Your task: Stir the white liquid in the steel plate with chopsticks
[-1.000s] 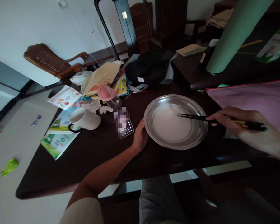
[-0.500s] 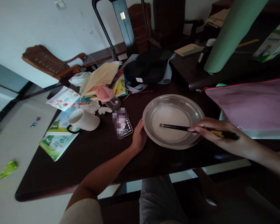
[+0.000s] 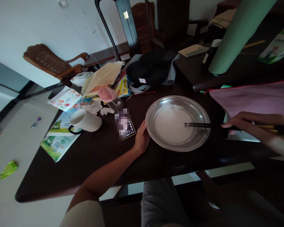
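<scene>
A round metal basin (image 3: 153, 135) with a pale, whitish liquid (image 3: 171, 126) in it stands on the dark table. My left hand (image 3: 142, 137) grips the basin's left rim, its fingers partly hidden beneath the edge. Dark chopsticks (image 3: 198, 125) are held in my closed right hand (image 3: 257, 129), off the basin's right side. Their tips reach over the right part of the liquid; whether they touch it I cannot tell. Left of my left hand lies a phone (image 3: 129, 130) with its screen lit.
A white mug (image 3: 91, 121), a cup with a pink lid (image 3: 107, 94), and several booklets (image 3: 59, 146) occupy the table's left side. Behind the basin sits a black bag (image 3: 149, 67). A pink zip pouch (image 3: 255, 97) and a green roll (image 3: 236, 37) are at the right.
My right hand has moved right, drawing the chopsticks from the middle of the basin toward its right rim. My left hand stays on the rim.
</scene>
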`<action>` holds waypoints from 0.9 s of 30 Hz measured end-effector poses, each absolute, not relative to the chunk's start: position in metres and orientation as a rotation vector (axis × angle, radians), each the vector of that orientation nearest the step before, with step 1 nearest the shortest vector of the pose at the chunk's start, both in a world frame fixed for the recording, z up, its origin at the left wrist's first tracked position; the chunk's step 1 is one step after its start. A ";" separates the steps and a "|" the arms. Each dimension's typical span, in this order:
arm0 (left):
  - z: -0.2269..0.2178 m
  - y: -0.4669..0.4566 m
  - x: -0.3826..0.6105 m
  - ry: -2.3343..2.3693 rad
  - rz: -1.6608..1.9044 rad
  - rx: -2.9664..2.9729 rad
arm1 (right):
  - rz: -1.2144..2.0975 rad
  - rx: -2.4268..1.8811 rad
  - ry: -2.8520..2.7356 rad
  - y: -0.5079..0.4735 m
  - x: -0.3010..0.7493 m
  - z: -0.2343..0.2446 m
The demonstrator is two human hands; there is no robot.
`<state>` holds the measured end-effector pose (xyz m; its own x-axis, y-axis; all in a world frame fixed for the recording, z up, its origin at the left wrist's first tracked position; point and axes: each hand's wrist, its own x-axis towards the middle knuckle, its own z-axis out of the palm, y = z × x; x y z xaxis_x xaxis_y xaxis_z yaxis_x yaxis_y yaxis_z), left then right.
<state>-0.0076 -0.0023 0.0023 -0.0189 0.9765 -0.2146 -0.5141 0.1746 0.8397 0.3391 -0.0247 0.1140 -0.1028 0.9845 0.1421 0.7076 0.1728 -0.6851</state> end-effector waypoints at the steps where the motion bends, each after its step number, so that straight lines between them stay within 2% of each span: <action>1: 0.003 -0.002 -0.007 0.952 1.319 0.632 | 0.657 -1.587 -1.894 -0.027 0.342 0.113; 7: 0.002 -0.002 -0.007 0.938 1.338 0.662 | 0.886 -1.360 -2.017 -0.034 0.317 0.105; 13: -0.001 -0.001 -0.009 0.910 1.327 0.663 | 0.839 -1.121 -1.986 -0.015 0.285 0.077; 18: -0.002 0.000 -0.009 0.925 1.326 0.647 | 0.715 -1.153 -1.944 0.001 0.289 0.070; 27: -0.001 -0.001 -0.009 0.933 1.319 0.650 | 0.670 -1.461 -1.904 -0.015 0.335 0.112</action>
